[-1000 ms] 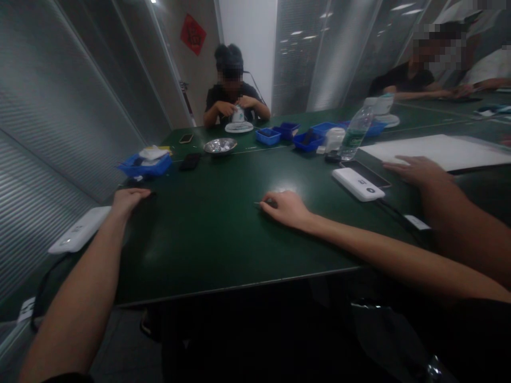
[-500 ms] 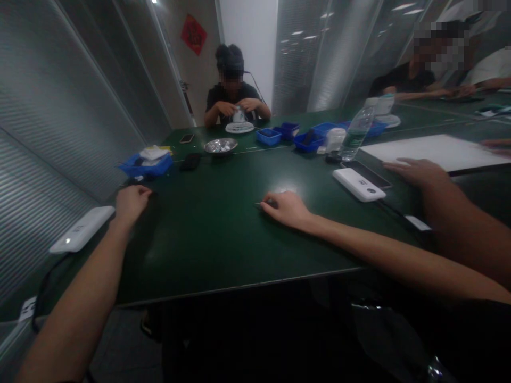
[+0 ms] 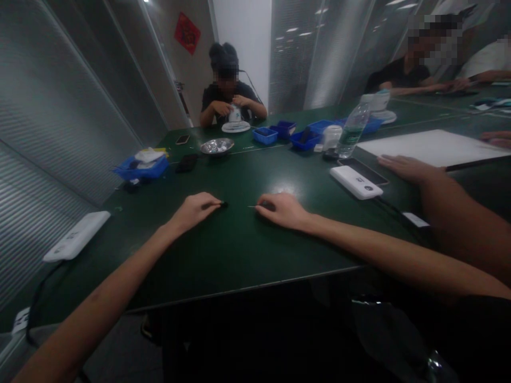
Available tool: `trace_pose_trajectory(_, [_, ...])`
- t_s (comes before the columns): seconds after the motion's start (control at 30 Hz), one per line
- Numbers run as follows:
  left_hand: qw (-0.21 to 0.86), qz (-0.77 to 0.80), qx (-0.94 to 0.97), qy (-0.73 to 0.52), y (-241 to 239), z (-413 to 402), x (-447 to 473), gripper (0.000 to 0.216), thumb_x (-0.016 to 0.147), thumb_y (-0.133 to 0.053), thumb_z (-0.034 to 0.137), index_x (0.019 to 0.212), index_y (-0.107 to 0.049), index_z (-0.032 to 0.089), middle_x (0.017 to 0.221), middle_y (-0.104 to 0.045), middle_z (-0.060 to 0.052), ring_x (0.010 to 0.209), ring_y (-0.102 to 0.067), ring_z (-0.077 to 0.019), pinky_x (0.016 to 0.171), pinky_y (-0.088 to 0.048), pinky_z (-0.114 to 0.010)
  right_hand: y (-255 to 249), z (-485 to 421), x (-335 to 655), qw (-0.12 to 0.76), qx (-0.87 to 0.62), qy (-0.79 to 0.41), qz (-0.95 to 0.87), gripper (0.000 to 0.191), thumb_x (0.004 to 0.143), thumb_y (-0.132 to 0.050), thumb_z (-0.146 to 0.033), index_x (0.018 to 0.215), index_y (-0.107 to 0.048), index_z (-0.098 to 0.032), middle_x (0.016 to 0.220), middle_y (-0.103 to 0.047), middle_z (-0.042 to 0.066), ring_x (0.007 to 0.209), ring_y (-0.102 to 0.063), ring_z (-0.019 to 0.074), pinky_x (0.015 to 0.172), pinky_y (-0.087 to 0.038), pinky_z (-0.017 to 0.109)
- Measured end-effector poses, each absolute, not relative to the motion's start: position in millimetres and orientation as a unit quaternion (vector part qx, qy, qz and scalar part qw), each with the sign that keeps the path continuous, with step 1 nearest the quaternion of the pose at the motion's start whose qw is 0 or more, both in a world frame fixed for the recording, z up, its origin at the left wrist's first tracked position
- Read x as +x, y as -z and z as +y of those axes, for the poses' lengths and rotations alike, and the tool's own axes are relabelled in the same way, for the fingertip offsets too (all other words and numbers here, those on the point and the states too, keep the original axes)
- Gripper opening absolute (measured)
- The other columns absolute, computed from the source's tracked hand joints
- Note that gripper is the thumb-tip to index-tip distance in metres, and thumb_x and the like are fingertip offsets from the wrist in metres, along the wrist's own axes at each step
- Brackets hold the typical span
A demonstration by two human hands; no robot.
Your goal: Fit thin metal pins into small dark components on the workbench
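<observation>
My left hand [image 3: 195, 211] is over the middle of the green table [image 3: 191, 266], its thumb and fingers pinched on a small black piece [image 3: 224, 205] that sticks out at the fingertips. The piece is too small for me to tell its kind. Facing it from the right, my right hand [image 3: 283, 209] rests on the tabletop with curled fingers. Out of its pinch a thin metal pin [image 3: 251, 206] points left toward the black piece, and a gap lies between the two. Whatever the pin belongs to is mostly hidden in my palm.
White power banks lie left [image 3: 77, 236] and right [image 3: 355, 182]. A blue tray [image 3: 141, 169], a metal bowl [image 3: 217, 147] and a water bottle [image 3: 353, 130] stand farther back. Another person's hand [image 3: 411, 167] touches a white board [image 3: 439, 146]. A co-worker [image 3: 235, 101] handles a small fan opposite.
My left hand has moved right from beside the blue tray to the table's middle, with the small black piece now visible in its fingers. My right hand has stayed nearly still.
</observation>
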State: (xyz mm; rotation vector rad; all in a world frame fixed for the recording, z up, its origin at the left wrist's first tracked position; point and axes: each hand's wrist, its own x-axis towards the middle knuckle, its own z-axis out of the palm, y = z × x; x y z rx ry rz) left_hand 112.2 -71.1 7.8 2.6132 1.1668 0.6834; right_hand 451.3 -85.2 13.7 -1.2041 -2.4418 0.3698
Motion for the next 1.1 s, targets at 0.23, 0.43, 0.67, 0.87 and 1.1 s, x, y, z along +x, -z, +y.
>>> trace_pose_trajectory(0.23, [0.183, 0.325, 0.893, -0.253, -7.6, -101.6, 174.8, 0.016, 0.100, -0.061, 0.029, 0.105, -0.071, 0.018, 0.110, -0.071, -0.008, 0.100, -0.067, -0.0203, 0.089, -0.054, -0.036, -12.0, -87.8, 451.1, 0.230, -0.376, -0.123, -0.889, 0.027, 0.098, -0.058, -0.040, 0.108, -0.072, -0.019, 0.076, -0.067, 0.001, 0.064, -0.055, 0.0138, 0.066, -0.034, 0.027])
trace_pose_trajectory(0.43, [0.190, 0.361, 0.878, -0.249, -4.3, -100.3, 171.5, 0.033, 0.098, -0.062, 0.028, 0.130, -0.063, 0.021, 0.113, -0.069, -0.008, 0.095, -0.065, -0.0201, 0.080, -0.053, -0.033, -11.1, -87.8, 453.1, 0.228, -0.371, -0.117, -0.893, 0.025, 0.095, -0.059, -0.038, 0.105, -0.073, -0.020, 0.075, -0.067, 0.001, 0.065, -0.056, 0.0138, 0.066, -0.033, 0.026])
trace_pose_trajectory(0.67, [0.179, 0.344, 0.890, -0.241, -4.5, -100.9, 174.3, 0.022, 0.099, -0.060, 0.032, 0.116, -0.070, 0.021, 0.108, -0.067, -0.008, 0.100, -0.062, -0.0231, 0.088, -0.052, -0.039, -12.5, -90.4, 453.7, 0.233, -0.343, -0.118, -0.903, 0.025, 0.095, -0.058, -0.037, 0.104, -0.073, -0.020, 0.076, -0.068, 0.001, 0.063, -0.055, 0.0131, 0.066, -0.035, 0.027])
trace_pose_trajectory(0.87, [0.211, 0.325, 0.891, -0.237, -6.3, -101.4, 175.8, 0.022, 0.101, -0.060, 0.031, 0.118, -0.070, 0.022, 0.110, -0.066, -0.008, 0.102, -0.061, -0.0223, 0.089, -0.052, -0.037, -15.7, -93.4, 452.9, 0.219, -0.316, -0.108, -0.917, 0.026, 0.097, -0.055, -0.037, 0.106, -0.072, -0.020, 0.080, -0.070, 0.002, 0.066, -0.057, 0.0140, 0.066, -0.036, 0.027])
trace_pose_trajectory(1.1, [0.224, 0.319, 0.892, -0.228, -8.8, -103.7, 179.0, 0.024, 0.101, -0.059, 0.033, 0.120, -0.069, 0.023, 0.111, -0.066, -0.009, 0.102, -0.062, -0.0228, 0.088, -0.053, -0.037, -16.7, -96.8, 449.0, 0.207, -0.290, -0.112, -0.928, 0.027, 0.101, -0.052, -0.037, 0.112, -0.069, -0.020, 0.091, -0.072, 0.004, 0.073, -0.061, 0.0149, 0.069, -0.040, 0.027])
